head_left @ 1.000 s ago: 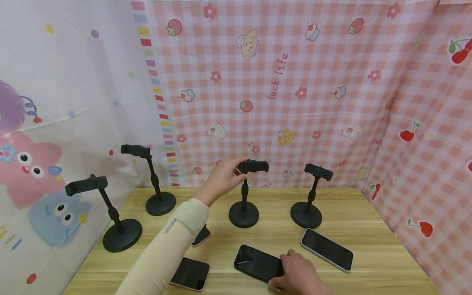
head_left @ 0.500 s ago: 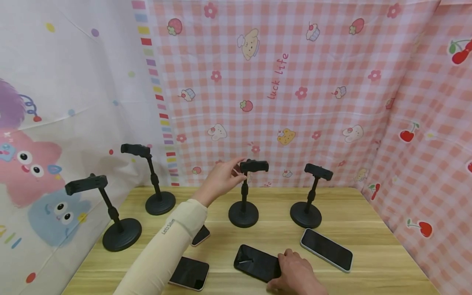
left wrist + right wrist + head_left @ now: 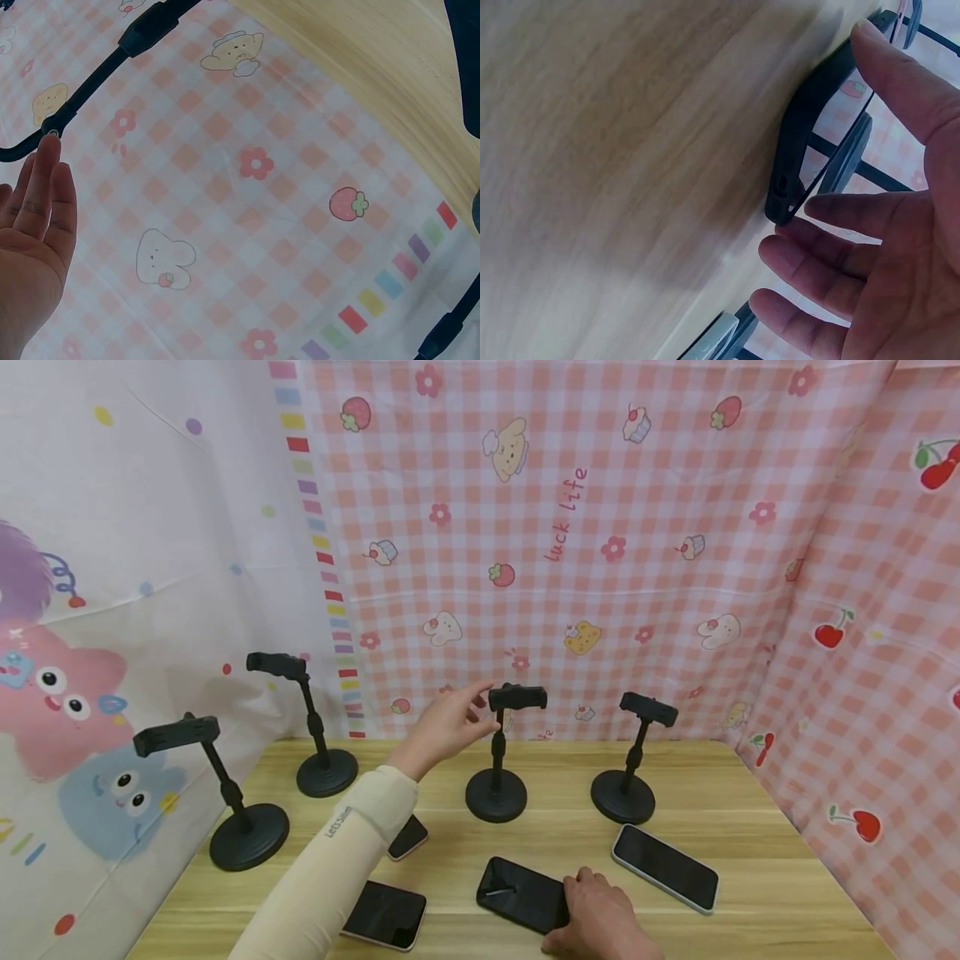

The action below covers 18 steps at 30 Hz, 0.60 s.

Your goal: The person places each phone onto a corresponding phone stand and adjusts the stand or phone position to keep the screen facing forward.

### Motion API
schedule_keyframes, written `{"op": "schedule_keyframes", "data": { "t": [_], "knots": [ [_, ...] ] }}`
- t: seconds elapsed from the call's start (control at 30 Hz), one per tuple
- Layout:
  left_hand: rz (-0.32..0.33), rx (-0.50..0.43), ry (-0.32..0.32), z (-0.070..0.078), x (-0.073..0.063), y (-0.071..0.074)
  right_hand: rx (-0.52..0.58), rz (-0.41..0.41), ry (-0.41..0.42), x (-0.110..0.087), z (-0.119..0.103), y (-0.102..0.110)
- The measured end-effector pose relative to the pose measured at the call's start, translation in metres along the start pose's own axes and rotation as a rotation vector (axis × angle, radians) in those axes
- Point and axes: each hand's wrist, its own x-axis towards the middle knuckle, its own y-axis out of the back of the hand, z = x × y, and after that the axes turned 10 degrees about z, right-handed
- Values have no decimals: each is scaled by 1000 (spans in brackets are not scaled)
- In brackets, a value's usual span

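Note:
My left hand (image 3: pixel 447 727) reaches out to the middle phone stand (image 3: pixel 497 795), fingers and thumb spread to the left of its black clamp (image 3: pixel 519 697). In the left wrist view, the fingertips of the left hand (image 3: pixel 34 240) overlap the stand's bent neck (image 3: pixel 56 124); whether they touch it I cannot tell. At the front, my right hand (image 3: pixel 602 920) holds the right end of a black smartphone (image 3: pixel 521 893) lying screen up on the table. In the right wrist view, its thumb (image 3: pixel 900 71) is at one edge of the phone and its fingers at the other.
A white-edged phone (image 3: pixel 666 868) lies at right; two more phones, one nearer (image 3: pixel 386 917) and one farther (image 3: pixel 408 838), are partly behind the left sleeve. Other stands are at right (image 3: pixel 624 796), back left (image 3: pixel 326 772) and front left (image 3: pixel 249 837). Patterned cloth hangs behind.
My left fingers have drawn slightly back from the clamp, leaving a small gap in the head view. The right hand has slid a little left over the phone's end.

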Motion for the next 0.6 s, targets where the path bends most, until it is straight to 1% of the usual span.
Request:
{"op": "schedule_keyframes", "data": {
  "t": [0.27,0.6],
  "knots": [
    [-3,20,16,-5,-1,0,-30,48,39,2,-1,-5],
    [-3,21,33,-9,-2,-2,-19,58,64,4,1,-8]
  ]
}}
